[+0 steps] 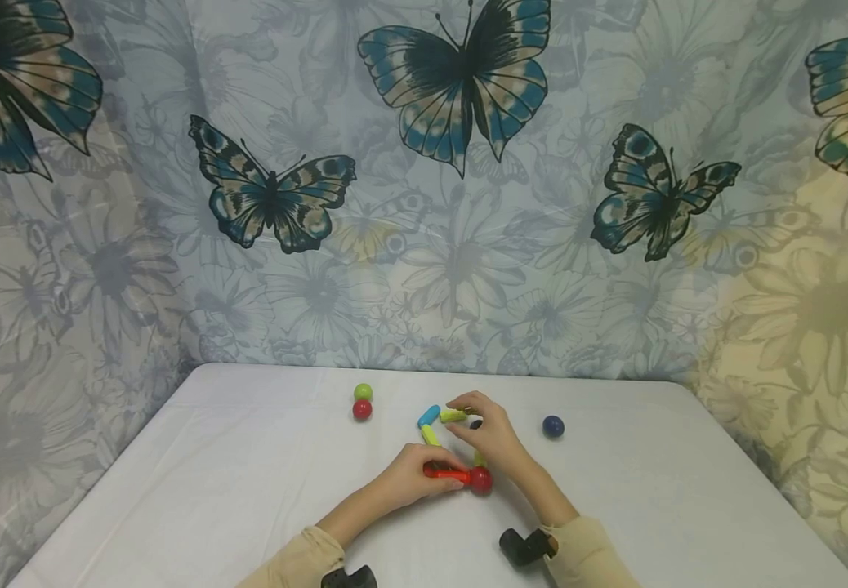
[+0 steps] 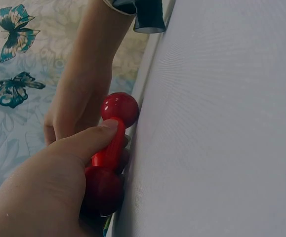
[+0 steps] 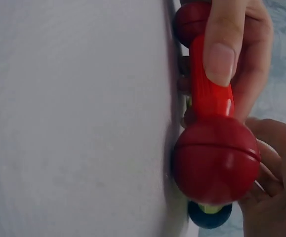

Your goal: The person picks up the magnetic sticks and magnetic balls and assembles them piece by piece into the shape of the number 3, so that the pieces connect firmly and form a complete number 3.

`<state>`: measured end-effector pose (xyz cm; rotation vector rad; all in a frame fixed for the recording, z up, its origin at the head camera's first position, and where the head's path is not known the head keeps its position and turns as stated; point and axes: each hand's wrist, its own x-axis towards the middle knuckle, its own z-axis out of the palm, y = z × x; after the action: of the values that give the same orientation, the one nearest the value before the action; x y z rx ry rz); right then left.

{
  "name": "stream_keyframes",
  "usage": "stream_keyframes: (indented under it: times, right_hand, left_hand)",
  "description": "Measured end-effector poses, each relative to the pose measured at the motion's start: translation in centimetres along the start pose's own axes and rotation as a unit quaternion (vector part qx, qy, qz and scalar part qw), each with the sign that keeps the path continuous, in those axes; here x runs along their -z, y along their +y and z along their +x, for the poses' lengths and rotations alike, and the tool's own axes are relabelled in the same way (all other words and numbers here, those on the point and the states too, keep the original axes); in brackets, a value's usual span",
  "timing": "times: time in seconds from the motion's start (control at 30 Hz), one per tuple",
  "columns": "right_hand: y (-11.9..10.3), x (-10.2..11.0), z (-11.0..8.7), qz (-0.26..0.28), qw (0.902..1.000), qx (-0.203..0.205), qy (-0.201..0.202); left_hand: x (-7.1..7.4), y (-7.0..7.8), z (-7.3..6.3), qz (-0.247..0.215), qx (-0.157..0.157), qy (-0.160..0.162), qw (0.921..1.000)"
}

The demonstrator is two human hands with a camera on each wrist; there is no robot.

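My left hand (image 1: 412, 475) grips a red rod (image 2: 110, 150), its thumb lying along the top. A red ball (image 1: 480, 480) sits on the rod's right end and another red ball (image 2: 104, 190) on the other end. Beyond it, my right hand (image 1: 496, 437) has thumb and fingers on either side of a yellow-green rod (image 1: 453, 415). A dark blue ball (image 3: 210, 215) stands close by that hand, mostly hidden in the head view. Further left are a light blue rod (image 1: 429, 416) and a second yellow-green rod (image 1: 430, 434). Another short yellow-green piece (image 1: 479, 459) shows behind the red ball.
A green ball (image 1: 363, 393) and a red ball (image 1: 362, 410) lie together at the back left. To the right lies a loose dark blue ball (image 1: 553, 426). Everything is on a white-covered table (image 1: 247, 465) before a butterfly-print cloth (image 1: 461, 269).
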<state>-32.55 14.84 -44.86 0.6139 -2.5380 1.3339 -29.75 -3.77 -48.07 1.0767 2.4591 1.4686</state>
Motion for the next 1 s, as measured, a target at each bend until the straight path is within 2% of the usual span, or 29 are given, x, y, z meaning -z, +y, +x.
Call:
stream_keyframes:
  times: [0.17,0.3,0.43,0.63,0.87,1.0]
  right_hand:
    - [-0.3,-0.4,0.2,0.051,0.9961,0.009,-0.072]
    - [-0.4,-0.6,0.3,0.058,0.9905,0.007,-0.124]
    - [-0.4,-0.7,0.6,0.049,0.9859,0.009,-0.160]
    - [-0.4,-0.5,1.0,0.033,0.9791,0.035,-0.198]
    - [-0.8,-0.5,1.3,0.025,0.9770,0.040,-0.208]
    - [-0.5,-0.5,1.6,0.007,0.9746,0.071,-0.212]
  left_hand:
    - [0.0,0.0,0.0,0.001,0.005,0.005,1.0000]
    - [0.0,0.0,0.0,0.001,0.008,0.006,0.9999]
    - [0.0,0.0,-0.1,0.000,0.005,0.005,1.0000]
    - [-0.1,0.1,0.0,-0.004,0.009,0.007,0.9999]
    - [-0.3,0.2,0.0,-0.003,0.018,0.013,0.9998]
    - [-0.2,0.1,0.0,-0.008,0.019,0.015,0.9997]
